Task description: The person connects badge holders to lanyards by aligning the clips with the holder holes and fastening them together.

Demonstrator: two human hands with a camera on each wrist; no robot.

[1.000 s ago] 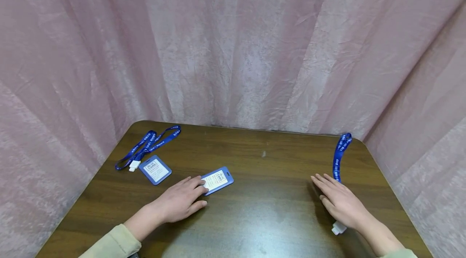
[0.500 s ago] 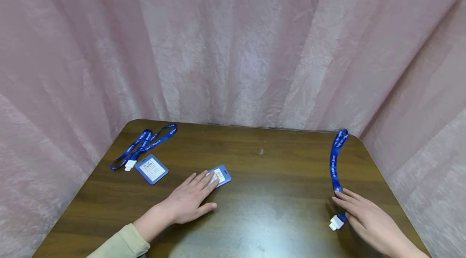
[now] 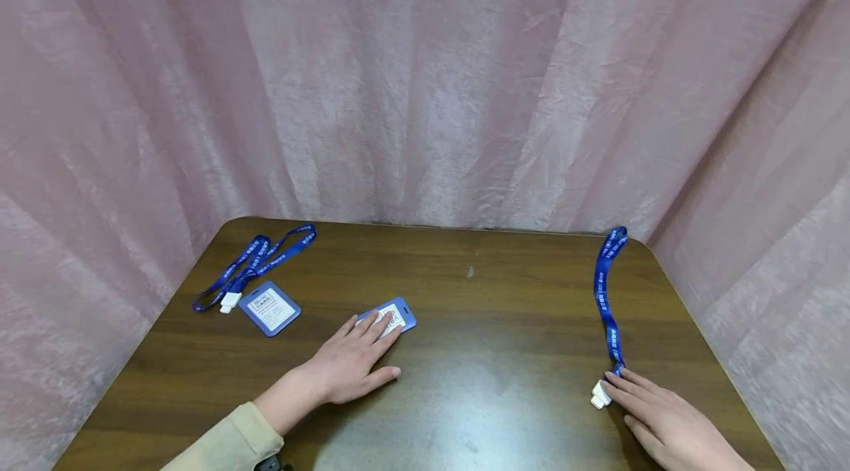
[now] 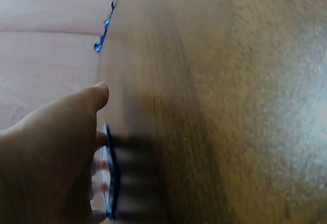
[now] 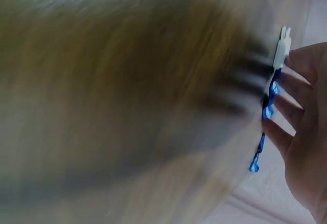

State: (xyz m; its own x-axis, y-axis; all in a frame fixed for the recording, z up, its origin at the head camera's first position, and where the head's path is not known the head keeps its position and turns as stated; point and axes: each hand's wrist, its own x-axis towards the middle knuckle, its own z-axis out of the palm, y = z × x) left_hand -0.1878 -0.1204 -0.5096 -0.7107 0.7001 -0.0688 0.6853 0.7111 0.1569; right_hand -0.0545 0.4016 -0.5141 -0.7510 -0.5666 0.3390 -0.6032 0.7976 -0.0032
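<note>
My left hand (image 3: 352,366) lies with outstretched fingers on a blue-framed ID card holder (image 3: 407,314), covering part of its white card. The left wrist view shows the fingertips against that holder (image 4: 112,175) edge-on. At the right, my right hand (image 3: 667,419) touches the lower end of a blue lanyard (image 3: 603,286), beside its white plastic clip (image 3: 600,395). From the right wrist, fairly straight fingers are seen resting along the lanyard (image 5: 269,109) and its clip (image 5: 282,52). Neither hand grips anything.
At the left of the brown wooden table (image 3: 491,323) lie a second ID card holder (image 3: 270,309) and a second blue lanyard (image 3: 255,260) with a white clip (image 3: 230,302). A pink curtain (image 3: 425,87) hangs behind and around the table. A dark object (image 3: 268,463) shows below the left sleeve.
The right hand has slid down the lanyard toward the near edge, baring more strap, and now sits by the clip. The left fingers have moved farther onto the card holder. The view shifted slightly.
</note>
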